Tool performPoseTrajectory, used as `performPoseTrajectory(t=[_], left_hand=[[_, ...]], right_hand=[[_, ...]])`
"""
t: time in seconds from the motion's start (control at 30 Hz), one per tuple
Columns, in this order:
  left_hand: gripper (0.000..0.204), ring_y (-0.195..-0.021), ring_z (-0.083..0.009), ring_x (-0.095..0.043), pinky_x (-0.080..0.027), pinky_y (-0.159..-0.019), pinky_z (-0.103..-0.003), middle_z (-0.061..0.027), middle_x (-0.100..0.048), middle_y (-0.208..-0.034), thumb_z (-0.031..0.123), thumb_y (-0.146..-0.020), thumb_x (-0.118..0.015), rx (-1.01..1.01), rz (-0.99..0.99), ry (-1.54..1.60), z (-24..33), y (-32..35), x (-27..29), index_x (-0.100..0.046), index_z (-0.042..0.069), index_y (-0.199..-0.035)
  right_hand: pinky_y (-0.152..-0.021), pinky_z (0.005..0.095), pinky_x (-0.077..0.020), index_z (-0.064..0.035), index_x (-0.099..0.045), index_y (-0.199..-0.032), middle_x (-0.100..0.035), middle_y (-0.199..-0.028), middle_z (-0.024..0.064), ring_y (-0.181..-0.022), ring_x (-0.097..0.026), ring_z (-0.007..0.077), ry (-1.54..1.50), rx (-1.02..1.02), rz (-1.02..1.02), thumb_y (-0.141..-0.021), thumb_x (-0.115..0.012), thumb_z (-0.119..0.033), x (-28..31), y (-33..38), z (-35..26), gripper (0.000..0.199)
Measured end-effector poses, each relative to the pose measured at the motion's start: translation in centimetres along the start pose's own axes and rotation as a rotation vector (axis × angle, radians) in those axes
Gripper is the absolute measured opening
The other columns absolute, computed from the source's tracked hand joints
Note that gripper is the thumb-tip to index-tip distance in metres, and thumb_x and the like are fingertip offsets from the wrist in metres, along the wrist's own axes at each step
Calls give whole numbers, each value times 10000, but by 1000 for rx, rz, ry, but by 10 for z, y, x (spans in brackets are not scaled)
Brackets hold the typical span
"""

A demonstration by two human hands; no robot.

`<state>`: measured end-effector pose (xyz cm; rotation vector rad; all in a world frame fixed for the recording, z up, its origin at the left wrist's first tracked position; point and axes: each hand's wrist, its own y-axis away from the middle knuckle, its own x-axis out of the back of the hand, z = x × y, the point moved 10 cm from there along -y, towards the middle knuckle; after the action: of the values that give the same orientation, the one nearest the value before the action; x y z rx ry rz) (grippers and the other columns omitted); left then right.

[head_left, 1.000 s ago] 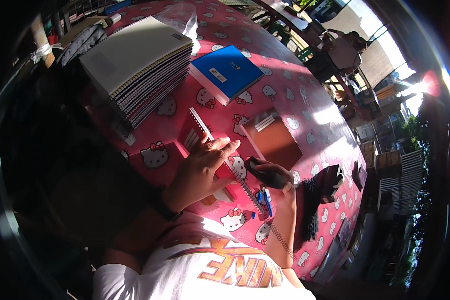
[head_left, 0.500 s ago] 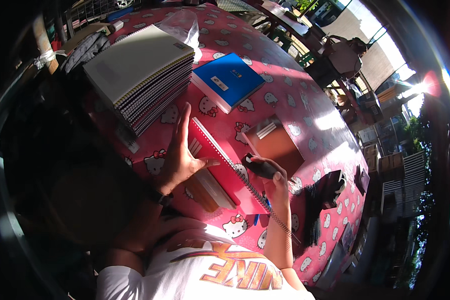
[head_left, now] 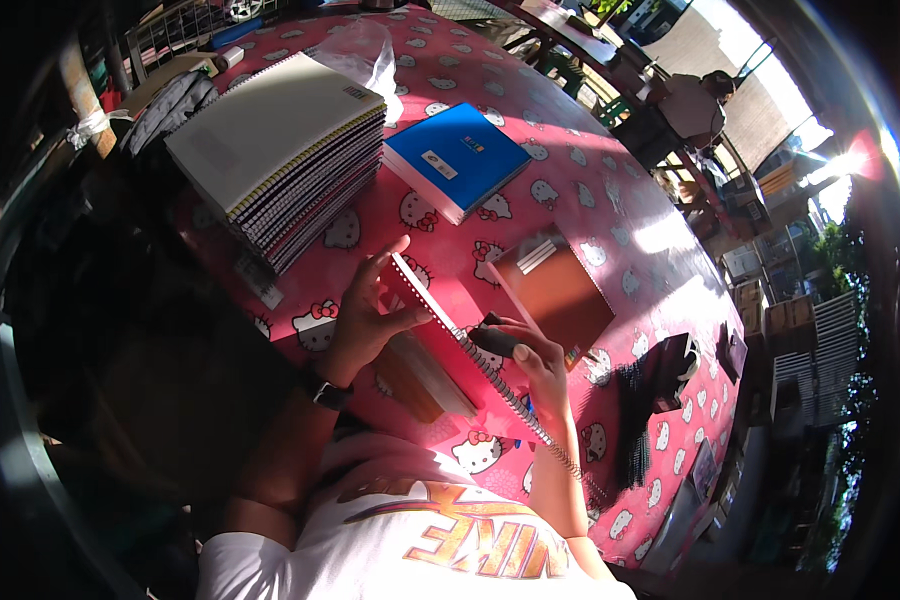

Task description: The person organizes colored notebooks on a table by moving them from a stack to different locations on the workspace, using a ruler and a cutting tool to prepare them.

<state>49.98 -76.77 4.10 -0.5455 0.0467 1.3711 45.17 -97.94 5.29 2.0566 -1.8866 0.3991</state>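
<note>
My left hand [head_left: 365, 318] grips the upper part of a pink notebook [head_left: 438, 345], thumb on the near side and fingers round the far edge. The notebook stands tilted, its punched edge up. A dark metal spiral coil [head_left: 518, 405] runs through the lower holes, and its loose tail sticks out past the bottom end; the upper holes are bare. In my right hand [head_left: 540, 365] is a short black cylindrical tool [head_left: 496, 342], held against or very near the coil; contact is hard to tell. Below the notebook lies a brown-covered book or pad [head_left: 410, 375], partly hidden.
A tall stack of spiral notebooks [head_left: 280, 130] stands at the far left, beside a blue notebook [head_left: 460, 155]. A brown notebook [head_left: 555, 290] lies to the right. Several black coils [head_left: 632, 425] lie by a black box [head_left: 670, 375]. Another person [head_left: 692, 105] sits beyond the pink tablecloth.
My left fingers, stretched out before, have curled round the notebook's upper end. The notebook has tipped more edge-on. My right hand has shifted slightly left with the black tool.
</note>
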Motion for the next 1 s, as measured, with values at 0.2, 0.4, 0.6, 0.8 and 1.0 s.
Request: performPoseTrajectory(t=[0.2,0.4,0.6,0.8,1.0], left_hand=[[727,-922,-38,-462,-408,-734,-187,3,-487,-1162,0,-702,-733,24,14,26,0,1,2,-394,106,-1336],[622,-713,-36,-485,-420,-608,-195,0,-508,-1048,31,-768,-682,41,-5,84,1,0,0,-420,110,-1327],[554,-635,-28,-439,-419,-597,-191,24,-441,-891,78,-816,-651,158,8,11,3,3,-2,-429,108,-1323],[490,-646,-27,-437,-417,-587,-190,36,-459,-915,42,-851,-598,121,33,126,1,3,-4,-437,97,-1311],[455,-650,-28,-438,-415,-607,-190,41,-473,-896,56,-868,-581,87,7,100,4,4,-1,-447,94,-1302]], right_hand=[[-942,360,-366,65,-621,-1044,-549,-1177,176,-1114,-498,257,52,20,-21,-725,-577,-623,-4,-14,-9,759],[-894,347,-391,12,-638,-1048,-577,-1128,141,-1039,-543,242,-589,239,-367,-782,-630,-443,-24,-13,-47,528],[-833,297,-422,14,-632,-1058,-594,-1070,119,-983,-547,186,-553,290,-411,-797,-609,-412,-23,-16,-62,500],[-854,292,-408,50,-615,-1056,-592,-1066,129,-989,-536,170,-471,148,-240,-809,-578,-412,-16,-35,-33,526],[-748,235,-440,62,-589,-1090,-590,-1063,119,-902,-548,126,-402,84,-268,-814,-595,-386,-23,-41,-27,527]])
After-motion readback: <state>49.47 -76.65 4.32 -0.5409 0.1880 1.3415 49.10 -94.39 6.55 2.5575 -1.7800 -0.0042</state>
